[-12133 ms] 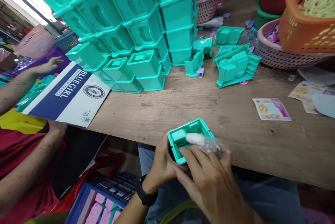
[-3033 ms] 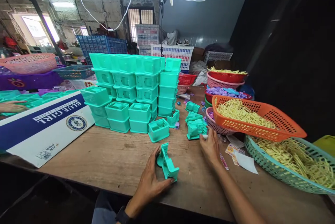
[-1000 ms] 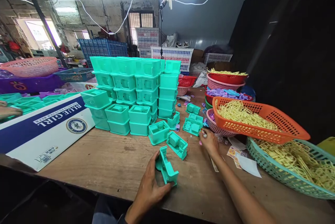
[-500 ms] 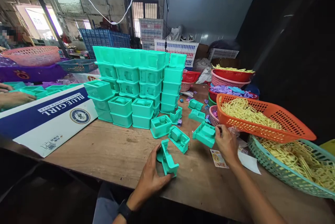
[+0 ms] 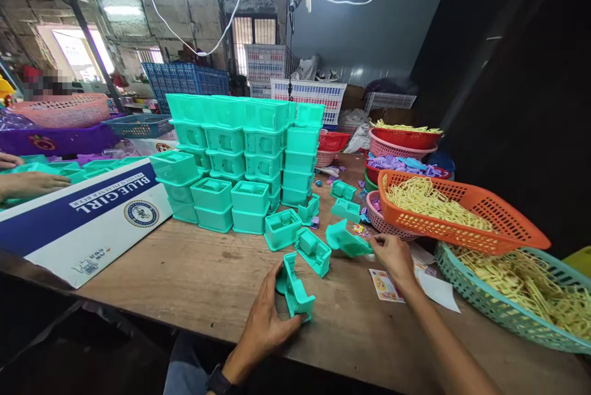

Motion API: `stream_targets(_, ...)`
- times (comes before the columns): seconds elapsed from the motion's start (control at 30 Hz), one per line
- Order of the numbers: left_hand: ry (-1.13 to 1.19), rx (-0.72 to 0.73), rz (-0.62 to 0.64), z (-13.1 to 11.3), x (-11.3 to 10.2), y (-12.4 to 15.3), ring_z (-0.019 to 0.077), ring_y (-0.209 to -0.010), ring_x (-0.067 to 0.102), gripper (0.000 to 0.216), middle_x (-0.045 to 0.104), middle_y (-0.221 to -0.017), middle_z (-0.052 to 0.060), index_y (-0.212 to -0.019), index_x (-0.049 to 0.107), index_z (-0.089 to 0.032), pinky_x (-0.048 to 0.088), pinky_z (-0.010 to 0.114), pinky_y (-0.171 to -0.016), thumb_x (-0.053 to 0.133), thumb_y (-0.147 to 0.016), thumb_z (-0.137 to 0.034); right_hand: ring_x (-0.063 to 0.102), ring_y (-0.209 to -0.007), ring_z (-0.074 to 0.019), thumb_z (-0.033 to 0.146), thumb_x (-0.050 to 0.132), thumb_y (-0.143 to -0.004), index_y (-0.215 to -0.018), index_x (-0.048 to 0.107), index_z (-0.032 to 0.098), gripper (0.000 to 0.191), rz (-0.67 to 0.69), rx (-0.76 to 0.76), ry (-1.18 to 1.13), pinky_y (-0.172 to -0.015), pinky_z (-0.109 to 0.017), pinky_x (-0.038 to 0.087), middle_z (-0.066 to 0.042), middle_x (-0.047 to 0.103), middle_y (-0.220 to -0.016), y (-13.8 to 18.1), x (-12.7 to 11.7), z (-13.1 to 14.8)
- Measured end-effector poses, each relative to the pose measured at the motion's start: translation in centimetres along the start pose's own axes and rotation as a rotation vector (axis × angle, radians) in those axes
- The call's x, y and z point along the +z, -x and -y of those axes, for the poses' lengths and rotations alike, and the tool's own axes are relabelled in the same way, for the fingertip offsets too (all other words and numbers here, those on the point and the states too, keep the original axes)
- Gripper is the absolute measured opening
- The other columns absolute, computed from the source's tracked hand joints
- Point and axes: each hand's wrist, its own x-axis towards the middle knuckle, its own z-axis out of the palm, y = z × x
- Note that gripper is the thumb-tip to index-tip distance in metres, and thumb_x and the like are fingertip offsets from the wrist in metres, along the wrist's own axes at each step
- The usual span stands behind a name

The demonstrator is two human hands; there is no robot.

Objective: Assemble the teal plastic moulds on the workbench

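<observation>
1. Two bare hands work at a wooden tabletop [image 5: 194, 284]. The left hand [image 5: 268, 315] has its grip closed around a teal plastic piece [image 5: 294, 287] that stands on edge near the front of the tabletop.
2. The right hand [image 5: 392, 255] pinches the edge of a second teal piece [image 5: 346, 240], tilted and lifted off the tabletop, just right of a third teal part [image 5: 314, 251] lying flat.
3. A sticker sheet [image 5: 385, 284] lies under the right wrist, touching a white paper slip [image 5: 438, 293].
4. Behind stands a stack of teal boxes [image 5: 240, 155], with one single box [image 5: 282, 229] just in front of it.
5. At the right, an orange basket [image 5: 508, 223] of yellow strands rests over a teal basket [image 5: 489, 303].
6. At the left lies a "BLUE GIRL" carton [image 5: 83, 223], and beyond it another person's hand [image 5: 32, 184] rests on teal parts.
</observation>
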Motion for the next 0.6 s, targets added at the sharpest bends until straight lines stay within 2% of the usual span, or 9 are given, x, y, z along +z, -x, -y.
stream_targets(0.1, 0.006, 0.004, -0.013, 0.0, 0.1, 0.0, 0.0394, -0.152, 0.041, 0.096, 0.044, -0.162, 0.020, -0.155, 0.035, -0.018, 0.034, 0.063, -0.127, 0.078, -0.072, -0.034, 0.076, -0.083, -0.0317, 0.041, 0.061, -0.084, -0.070, 0.079, 0.023, 0.029, 0.034, -0.066, -0.072, -0.070, -0.035, 0.052, -0.012, 0.081, -0.081, -0.3, 2.4, 1.8)
stream_targets(0.2, 0.013, 0.022, -0.014, 0.0, 0.1, 0.0, 0.0391, -0.151, 0.044, 0.091, 0.046, -0.161, 0.018, -0.155, 0.037, -0.020, 0.037, 0.062, -0.125, 0.076, -0.074, -0.035, 0.077, -0.093, -0.0280, 0.041, 0.058, -0.088, -0.086, 0.080, 0.022, 0.029, 0.094, -0.156, -0.174, -0.081, -0.034, 0.057, -0.010, 0.082, -0.095, -0.2, 4.1, 3.5)
stream_targets(0.3, 0.002, 0.046, -0.025, 0.3, 0.3, 0.1, 0.0387, -0.149, 0.046, 0.089, 0.048, -0.160, 0.017, -0.155, 0.038, -0.022, 0.040, 0.061, -0.124, 0.075, -0.074, -0.033, 0.077, -0.093, -0.0267, 0.040, 0.058, -0.088, -0.113, 0.077, 0.018, 0.039, 0.120, -0.197, -0.236, -0.086, -0.036, 0.059, -0.011, 0.082, -0.098, 0.8, 4.5, 4.1)
stream_targets(0.37, -0.016, 0.056, -0.048, 0.5, 0.4, 0.1, 0.0392, -0.149, 0.047, 0.089, 0.049, -0.159, 0.017, -0.155, 0.039, -0.022, 0.040, 0.063, -0.124, 0.075, -0.074, -0.034, 0.077, -0.091, -0.0268, 0.042, 0.057, -0.088, -0.122, 0.073, 0.017, 0.045, 0.130, -0.214, -0.255, -0.086, -0.038, 0.060, -0.010, 0.081, -0.096, 1.7, 4.1, 3.9)
stream_targets(0.47, -0.034, 0.062, -0.072, 0.8, 0.5, 0.0, 0.0401, -0.147, 0.049, 0.088, 0.051, -0.158, 0.017, -0.154, 0.041, -0.022, 0.041, 0.064, -0.122, 0.075, -0.075, -0.039, 0.077, -0.093, -0.0276, 0.044, 0.057, -0.088, -0.108, 0.078, 0.020, 0.038, 0.144, -0.240, -0.264, -0.087, -0.040, 0.060, -0.011, 0.081, -0.101, 2.2, 3.0, 3.2)
stream_targets(0.6, -0.038, 0.088, -0.071, 1.2, 0.8, -0.1, 0.0397, -0.145, 0.052, 0.086, 0.053, -0.157, 0.015, -0.153, 0.042, -0.025, 0.046, 0.062, -0.119, 0.075, -0.076, -0.042, 0.076, -0.099, -0.0316, 0.030, 0.057, -0.086, -0.097, 0.079, 0.018, 0.028, 0.105, -0.234, -0.242, -0.093, -0.047, 0.059, -0.016, 0.080, -0.107, 0.9, 1.8, 3.5)
